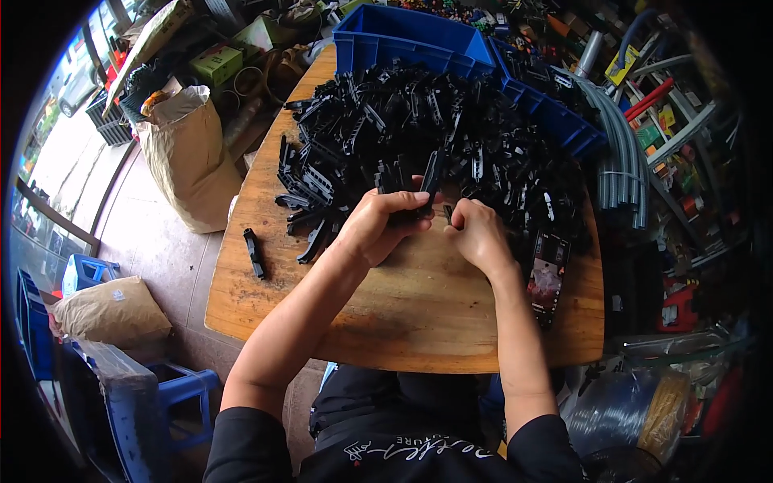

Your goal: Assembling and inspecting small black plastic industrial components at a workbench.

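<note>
My left hand [384, 219] is closed around a long black plastic part [433, 179], which it holds upright over the table with the thumb against its side. Just right of it, my right hand [480, 233] has its fingers curled in a pinch. A small dark piece [448, 212] shows at those fingertips, too small to name. Behind both hands a wide heap of black plastic parts [378, 113] covers the far half of the wooden table [419, 322]. One separate black part [254, 253] lies at the table's left side.
A blue crate [411, 40] stands at the table's far edge, with another blue crate [555, 113] holding black parts to its right. A phone [547, 278] lies right of my right forearm. Left are a paper sack [189, 161] and a blue stool [181, 394]; grey hoses [624, 161] hang right.
</note>
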A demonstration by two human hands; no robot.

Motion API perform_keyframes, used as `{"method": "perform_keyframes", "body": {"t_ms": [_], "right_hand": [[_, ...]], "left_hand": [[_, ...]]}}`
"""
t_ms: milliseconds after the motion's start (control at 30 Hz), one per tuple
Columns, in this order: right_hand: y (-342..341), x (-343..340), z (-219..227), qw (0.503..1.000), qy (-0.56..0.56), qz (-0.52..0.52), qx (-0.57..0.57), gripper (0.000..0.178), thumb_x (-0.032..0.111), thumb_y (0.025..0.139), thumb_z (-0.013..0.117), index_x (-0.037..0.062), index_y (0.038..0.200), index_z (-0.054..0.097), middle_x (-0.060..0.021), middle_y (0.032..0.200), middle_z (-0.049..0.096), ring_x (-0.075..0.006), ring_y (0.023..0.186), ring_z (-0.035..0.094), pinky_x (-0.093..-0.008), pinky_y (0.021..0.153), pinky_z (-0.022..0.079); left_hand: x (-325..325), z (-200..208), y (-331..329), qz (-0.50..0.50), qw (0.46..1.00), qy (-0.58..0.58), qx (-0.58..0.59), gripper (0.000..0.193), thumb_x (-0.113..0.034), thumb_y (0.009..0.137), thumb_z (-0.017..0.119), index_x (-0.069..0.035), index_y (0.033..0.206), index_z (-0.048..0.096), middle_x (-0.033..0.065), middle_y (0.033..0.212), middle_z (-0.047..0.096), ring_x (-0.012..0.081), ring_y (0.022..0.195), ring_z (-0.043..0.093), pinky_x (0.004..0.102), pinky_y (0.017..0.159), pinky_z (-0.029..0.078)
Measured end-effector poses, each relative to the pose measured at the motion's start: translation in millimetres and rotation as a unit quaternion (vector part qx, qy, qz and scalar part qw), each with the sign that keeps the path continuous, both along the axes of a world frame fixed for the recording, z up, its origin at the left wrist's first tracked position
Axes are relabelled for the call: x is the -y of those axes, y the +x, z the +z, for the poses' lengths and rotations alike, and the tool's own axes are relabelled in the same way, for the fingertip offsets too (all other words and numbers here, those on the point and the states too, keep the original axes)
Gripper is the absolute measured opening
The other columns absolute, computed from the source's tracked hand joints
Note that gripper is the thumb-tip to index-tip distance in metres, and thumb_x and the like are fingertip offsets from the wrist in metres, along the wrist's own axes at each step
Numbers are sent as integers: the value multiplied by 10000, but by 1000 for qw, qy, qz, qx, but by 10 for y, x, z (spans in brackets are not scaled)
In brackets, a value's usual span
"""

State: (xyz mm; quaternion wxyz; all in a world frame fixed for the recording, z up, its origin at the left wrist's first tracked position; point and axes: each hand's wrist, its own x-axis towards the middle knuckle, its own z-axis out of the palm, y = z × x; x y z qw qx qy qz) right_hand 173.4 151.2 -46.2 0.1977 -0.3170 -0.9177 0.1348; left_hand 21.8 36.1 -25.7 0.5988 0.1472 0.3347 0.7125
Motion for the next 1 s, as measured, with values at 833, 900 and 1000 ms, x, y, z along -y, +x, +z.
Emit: {"method": "perform_keyframes", "body": {"t_ms": [833, 900, 1000], "right_hand": [[436, 315, 287, 870, -281, 140, -379, 204, 73, 871, 619, 25, 1045, 524, -46, 989, 601, -66, 845, 539, -196, 782, 431], [440, 310, 268, 872, -275, 138, -380, 201, 62, 865, 625, 21, 1036, 528, -43, 986, 594, -64, 836, 536, -191, 767, 430], [422, 339, 246, 882, -256, 136, -373, 201, 40, 855, 631, 14, 1029, 532, -41, 989, 580, -62, 826, 533, -184, 748, 430]], "left_hand": [[27, -6, 265, -97, 982, 12, -164, 282, -56, 720, 634, 46, 980, 594, 103, 803, 630, 190, 756, 617, 302, 694, 490], [38, 24, 261, -100, 964, 18, -245, 291, -67, 706, 665, 16, 976, 591, 86, 812, 618, 154, 745, 586, 279, 696, 471], [65, 75, 284, -69, 926, 22, -371, 301, -87, 696, 704, -14, 959, 576, 56, 807, 600, 115, 741, 541, 269, 698, 451]]}}
